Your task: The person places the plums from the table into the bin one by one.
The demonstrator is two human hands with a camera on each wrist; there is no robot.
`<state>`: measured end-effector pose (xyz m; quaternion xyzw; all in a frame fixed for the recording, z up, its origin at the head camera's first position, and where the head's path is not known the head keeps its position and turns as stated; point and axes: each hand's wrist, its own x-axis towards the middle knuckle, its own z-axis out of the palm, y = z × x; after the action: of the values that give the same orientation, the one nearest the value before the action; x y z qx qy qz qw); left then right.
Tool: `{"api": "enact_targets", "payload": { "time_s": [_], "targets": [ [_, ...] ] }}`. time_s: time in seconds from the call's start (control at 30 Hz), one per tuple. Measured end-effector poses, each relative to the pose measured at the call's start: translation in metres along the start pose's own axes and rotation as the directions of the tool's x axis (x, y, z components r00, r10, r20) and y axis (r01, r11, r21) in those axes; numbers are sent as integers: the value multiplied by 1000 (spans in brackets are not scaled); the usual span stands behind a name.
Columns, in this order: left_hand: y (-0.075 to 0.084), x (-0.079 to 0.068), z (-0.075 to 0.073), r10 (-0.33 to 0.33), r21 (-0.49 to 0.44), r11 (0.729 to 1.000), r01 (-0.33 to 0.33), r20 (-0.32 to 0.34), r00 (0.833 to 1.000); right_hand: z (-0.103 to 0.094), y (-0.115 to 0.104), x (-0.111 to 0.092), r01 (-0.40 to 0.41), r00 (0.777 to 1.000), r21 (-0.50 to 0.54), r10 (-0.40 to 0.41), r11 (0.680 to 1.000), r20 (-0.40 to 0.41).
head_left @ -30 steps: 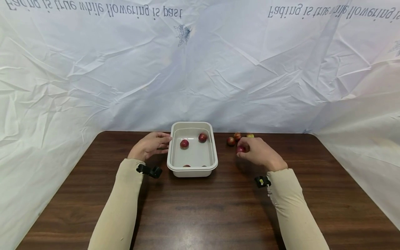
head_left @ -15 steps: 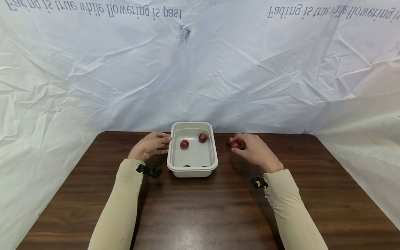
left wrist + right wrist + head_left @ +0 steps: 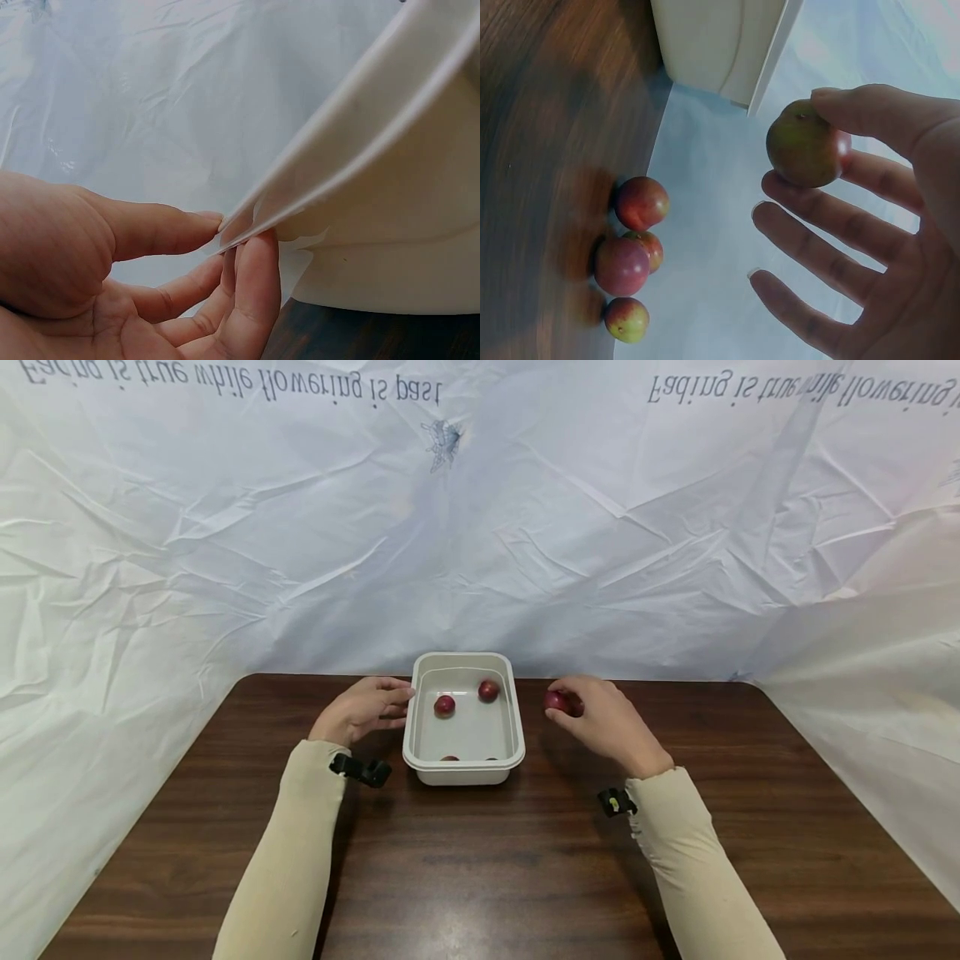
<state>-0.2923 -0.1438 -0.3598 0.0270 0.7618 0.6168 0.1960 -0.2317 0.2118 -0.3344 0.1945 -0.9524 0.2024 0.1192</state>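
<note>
A pale plastic box (image 3: 463,767) stands on the table with several plums in it, two of them plain to see: one plum (image 3: 444,706) and another plum (image 3: 488,691). At its left side my left hand (image 3: 360,710) pinches the rim, thumb on top and fingers beneath, as the left wrist view shows. To the right of the box, my right hand (image 3: 606,725) holds a reddish-green plum (image 3: 802,146) between thumb and fingers, lifted off the table. Several loose plums (image 3: 622,266) lie on the table below that hand; in the head view the hand hides them.
The dark wooden table (image 3: 465,860) reaches back to a white fabric sheet (image 3: 480,568) with printed lettering. A black wrist camera (image 3: 360,769) sits on the left sleeve, and another camera (image 3: 617,802) on the right one.
My right hand has moved a little left and up with the plum, towards the box, and now covers the loose plums. The left hand and box have stayed put.
</note>
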Motion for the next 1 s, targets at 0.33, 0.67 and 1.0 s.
{"api": "enact_targets", "payload": {
  "time_s": [0.33,0.67,1.0],
  "targets": [
    [-3,-5,0,-8,6,1000,8,-11,1000,7,-13,1,41,999,21,-40,999,-36],
    [-1,-3,6,-16,-2,1000,15,-24,1000,15,-23,0,59,996,29,-57,998,-67],
    [-2,0,-1,-7,-14,1000,7,-18,1000,24,-35,12,101,994,-18,-102,995,-45]
  ]
}}
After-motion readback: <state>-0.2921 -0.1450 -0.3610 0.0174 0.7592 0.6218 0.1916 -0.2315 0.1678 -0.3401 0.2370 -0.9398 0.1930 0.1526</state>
